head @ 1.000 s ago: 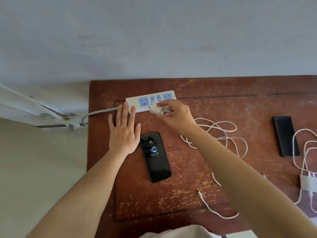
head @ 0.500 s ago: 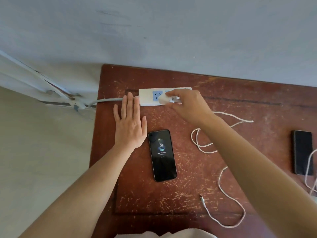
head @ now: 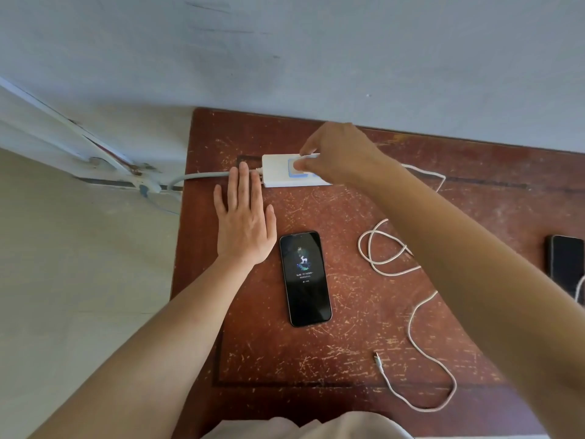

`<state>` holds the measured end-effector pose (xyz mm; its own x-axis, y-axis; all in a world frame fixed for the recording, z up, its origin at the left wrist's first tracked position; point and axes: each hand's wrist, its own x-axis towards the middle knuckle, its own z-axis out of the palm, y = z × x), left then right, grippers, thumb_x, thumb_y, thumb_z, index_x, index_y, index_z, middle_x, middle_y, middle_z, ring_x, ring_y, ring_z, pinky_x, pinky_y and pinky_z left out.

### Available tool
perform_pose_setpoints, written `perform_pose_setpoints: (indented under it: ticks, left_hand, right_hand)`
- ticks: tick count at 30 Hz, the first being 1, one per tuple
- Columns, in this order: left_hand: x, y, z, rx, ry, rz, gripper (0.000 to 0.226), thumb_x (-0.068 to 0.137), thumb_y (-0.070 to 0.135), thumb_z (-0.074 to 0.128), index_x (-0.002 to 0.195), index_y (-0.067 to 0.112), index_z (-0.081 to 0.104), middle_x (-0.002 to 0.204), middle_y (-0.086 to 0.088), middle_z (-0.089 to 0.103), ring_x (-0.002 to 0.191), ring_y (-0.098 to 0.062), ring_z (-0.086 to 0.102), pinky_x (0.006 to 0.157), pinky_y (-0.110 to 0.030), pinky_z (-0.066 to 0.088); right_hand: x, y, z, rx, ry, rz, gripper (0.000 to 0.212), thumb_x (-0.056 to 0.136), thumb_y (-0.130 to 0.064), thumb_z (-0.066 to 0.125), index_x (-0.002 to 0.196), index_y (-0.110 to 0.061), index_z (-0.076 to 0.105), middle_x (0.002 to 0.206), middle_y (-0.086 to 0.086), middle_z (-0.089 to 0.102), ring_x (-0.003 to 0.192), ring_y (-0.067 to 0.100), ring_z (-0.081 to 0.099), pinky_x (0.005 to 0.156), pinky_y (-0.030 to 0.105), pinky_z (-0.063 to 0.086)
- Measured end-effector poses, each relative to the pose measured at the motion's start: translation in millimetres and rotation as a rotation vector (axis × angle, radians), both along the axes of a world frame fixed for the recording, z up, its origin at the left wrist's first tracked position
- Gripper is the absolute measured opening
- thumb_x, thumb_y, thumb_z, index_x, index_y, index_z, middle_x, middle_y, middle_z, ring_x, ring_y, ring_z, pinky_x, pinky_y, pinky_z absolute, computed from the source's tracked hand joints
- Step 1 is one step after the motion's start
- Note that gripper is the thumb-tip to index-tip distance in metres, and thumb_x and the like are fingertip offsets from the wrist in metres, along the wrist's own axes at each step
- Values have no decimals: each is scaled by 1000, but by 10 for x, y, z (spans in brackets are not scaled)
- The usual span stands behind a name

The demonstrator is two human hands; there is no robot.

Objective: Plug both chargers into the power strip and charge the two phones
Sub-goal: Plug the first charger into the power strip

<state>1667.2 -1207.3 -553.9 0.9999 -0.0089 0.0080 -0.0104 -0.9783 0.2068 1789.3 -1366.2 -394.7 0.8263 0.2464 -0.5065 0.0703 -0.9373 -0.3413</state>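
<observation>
A white power strip (head: 276, 172) lies near the back left of the wooden table (head: 348, 327). My right hand (head: 340, 153) is shut on a white charger plug (head: 306, 162), pressed down onto the strip's leftmost blue socket. The charger's white cable (head: 414, 315) loops across the table; its free connector tip (head: 377, 358) lies near the front. My left hand (head: 243, 217) rests flat and open on the table, fingertips touching the strip's left end. A black phone with a lit screen (head: 305, 278) lies beside that hand. A second dark phone (head: 565, 264) lies at the right edge.
The strip's grey cord (head: 199, 177) runs off the table's left edge toward the wall. A grey wall stands right behind the table. Light fabric (head: 300, 427) shows at the bottom edge. Another white cable (head: 580, 288) peeks in at the far right.
My right hand carried the plug left along the strip and now presses it onto the leftmost socket. The camera view shifted. My left hand stayed flat by the strip's end.
</observation>
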Motion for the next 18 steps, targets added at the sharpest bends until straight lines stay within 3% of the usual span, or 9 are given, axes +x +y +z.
perform_pose_setpoints:
  ticks: [4, 7, 10, 13, 18]
  left_hand:
    - [-3, -1, -4, 4, 2, -7, 68, 102, 41, 29, 157, 7, 11, 168, -18, 11, 156, -32, 6, 122, -60, 16]
    - [-3, 10, -1, -1, -2, -3, 67, 102, 41, 28, 157, 7, 12, 168, -17, 12, 155, -32, 8, 122, -60, 17]
    - [-5, 3, -3, 1, -5, -7, 67, 102, 42, 27, 157, 8, 13, 168, -17, 13, 155, -32, 9, 122, -59, 17]
    - [-1, 9, -1, 0, -9, -6, 66, 102, 41, 27, 157, 8, 14, 167, -17, 14, 155, -32, 9, 122, -59, 18]
    - [10, 10, 1, 0, -10, -7, 66, 102, 41, 26, 157, 8, 14, 167, -17, 14, 155, -32, 9, 122, -59, 17]
  right_hand:
    - [196, -30, 15, 50, 127, -124, 31, 91, -39, 65, 108, -16, 79, 88, 6, 79, 71, 18, 75, 62, 23, 58]
    - [398, -66, -54, 116, 283, -303, 31, 92, -35, 66, 110, -10, 73, 98, 9, 77, 71, 20, 78, 69, 31, 65]
    - [480, -64, -115, 153, 363, -345, 24, 91, -32, 71, 96, -9, 74, 97, 11, 77, 74, 22, 79, 79, 36, 65]
    - [488, -18, -125, 178, 388, -363, 19, 90, -29, 73, 85, -11, 72, 96, 13, 77, 77, 25, 79, 81, 37, 65]
    - [511, 51, -79, 157, 363, -355, 19, 87, -26, 76, 90, -8, 72, 98, 15, 76, 76, 27, 79, 83, 39, 64]
